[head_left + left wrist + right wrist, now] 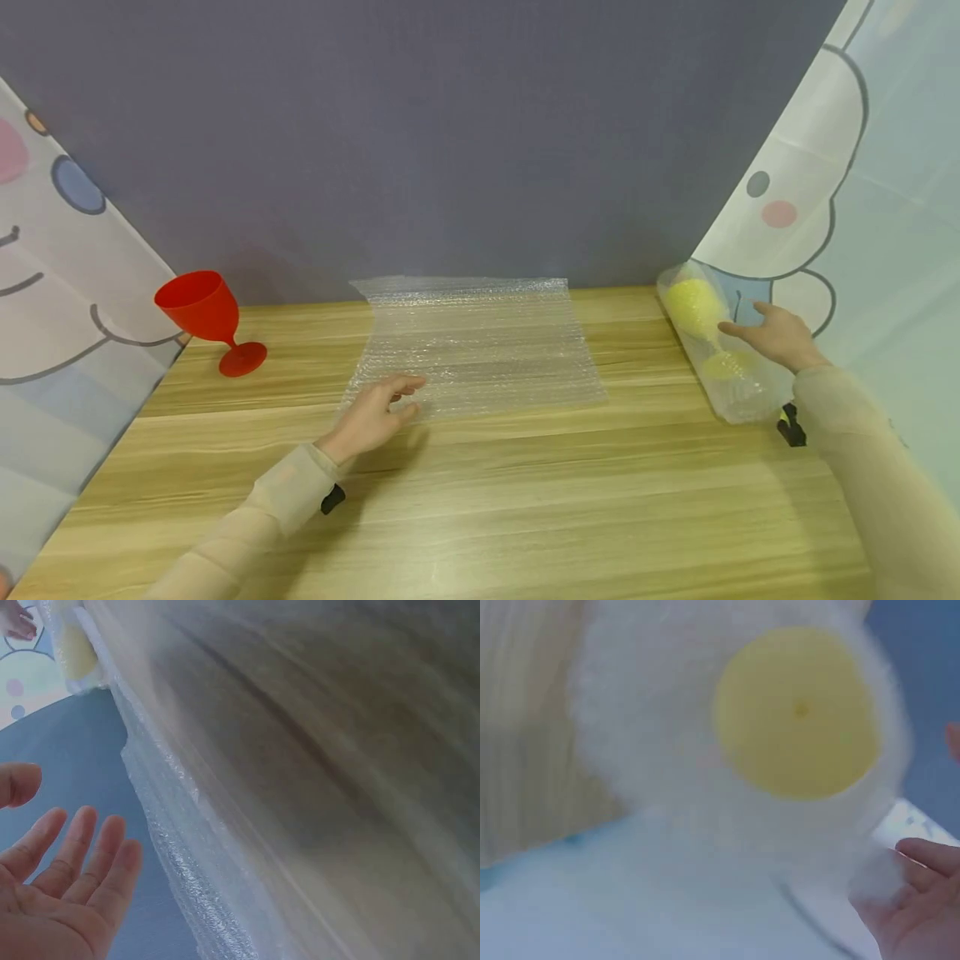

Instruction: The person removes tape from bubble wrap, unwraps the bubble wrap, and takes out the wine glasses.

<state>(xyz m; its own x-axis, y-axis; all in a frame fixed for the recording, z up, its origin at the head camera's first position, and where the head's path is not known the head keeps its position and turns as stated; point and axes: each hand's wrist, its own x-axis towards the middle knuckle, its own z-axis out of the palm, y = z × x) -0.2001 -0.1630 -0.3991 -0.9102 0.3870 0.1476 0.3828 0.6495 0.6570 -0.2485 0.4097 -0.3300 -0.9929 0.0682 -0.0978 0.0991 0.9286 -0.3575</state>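
Observation:
A clear sheet of bubble wrap [480, 350] lies flat near the back of the wooden table. My left hand [372, 414] hovers by its near left corner, fingers loosely spread with nothing in them; the left wrist view shows the palm beside the wrap's edge [187, 862]. At the right, a yellow goblet [696, 308] lies rolled in bubble wrap, its round base [799, 712] facing the right wrist camera. My right hand [776, 333] is beside this bundle, thumb and fingers extended; whether it touches the wrap I cannot tell. A red goblet [202, 310] stands at the left.
The wooden tabletop [487, 508] runs back to a grey-blue upright panel [450, 142]. Cartoon-printed fabric hangs on the left [67, 275] and right [885, 208]. The wrapped bundle lies near the table's right edge.

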